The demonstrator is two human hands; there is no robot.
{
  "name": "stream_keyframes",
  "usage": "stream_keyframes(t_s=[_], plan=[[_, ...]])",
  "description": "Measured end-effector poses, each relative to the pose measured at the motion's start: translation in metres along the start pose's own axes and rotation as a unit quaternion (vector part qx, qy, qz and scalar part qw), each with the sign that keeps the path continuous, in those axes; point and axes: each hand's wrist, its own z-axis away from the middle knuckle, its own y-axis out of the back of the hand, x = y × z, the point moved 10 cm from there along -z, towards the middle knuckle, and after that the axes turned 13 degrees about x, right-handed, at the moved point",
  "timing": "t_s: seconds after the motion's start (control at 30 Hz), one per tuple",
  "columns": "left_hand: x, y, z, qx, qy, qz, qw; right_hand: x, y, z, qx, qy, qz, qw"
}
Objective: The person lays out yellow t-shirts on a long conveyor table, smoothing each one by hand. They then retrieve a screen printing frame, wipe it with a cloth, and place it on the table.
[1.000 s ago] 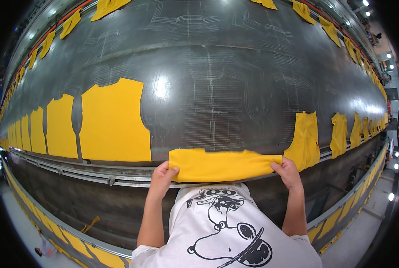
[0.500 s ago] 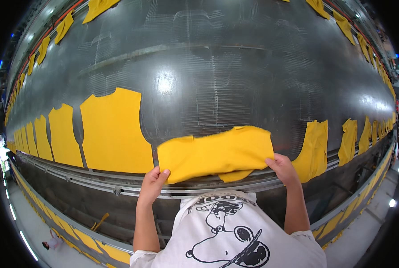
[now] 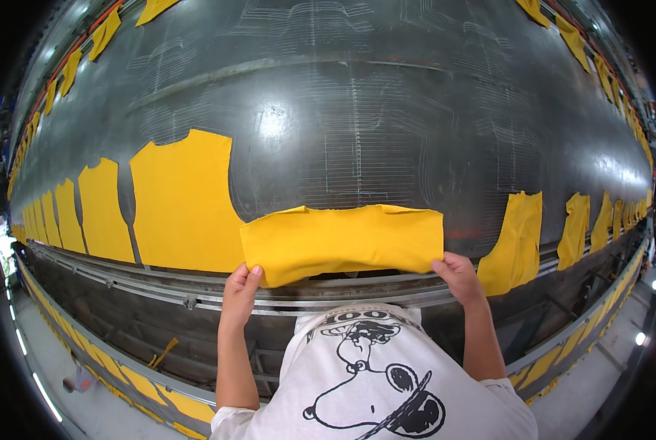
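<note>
A yellow cut fabric panel point(image 3: 343, 238) stretches between my two hands over the near edge of the dark table. My left hand point(image 3: 240, 290) pinches its lower left corner, thumb on top. At its lower right corner my right hand point(image 3: 460, 277) grips the cloth the same way. The panel's far edge rests on the table, with small folds at both shoulders; its near edge sags slightly between my hands. Its left end meets the flat yellow shirt-shaped panel point(image 3: 185, 205) lying beside it. To the right lies a wrinkled yellow panel point(image 3: 515, 246).
The long dark table point(image 3: 387, 117) bears pale outline marks. Metal rails point(image 3: 196, 290) run along its near edge. More yellow panels point(image 3: 99, 205) line the left, others point(image 3: 576, 231) the right, and some hang at the far edge. A person point(image 3: 78, 378) is at the lower left.
Both hands have moved slightly up in the picture, the left also leftward. The held panel is spread straighter and wider, and the loose flap beneath it no longer shows.
</note>
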Motion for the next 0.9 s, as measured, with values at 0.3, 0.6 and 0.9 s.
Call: stream_keyframes(t_s=[0.3,0.6,0.9], plan=[[0.016,-0.012,-0.012,0.052,-0.02,0.019,0.998,-0.012,0.029,0.0,0.084,-0.017,-0.001,0.996],[0.137,-0.062,-0.096,0.167,-0.227,0.091,0.955,-0.102,0.016,-0.095,0.187,0.162,-0.165,0.955],[0.076,-0.085,-0.204,0.221,-0.191,-0.074,0.954,-0.039,0.003,-0.194,0.247,0.146,-0.043,0.957]])
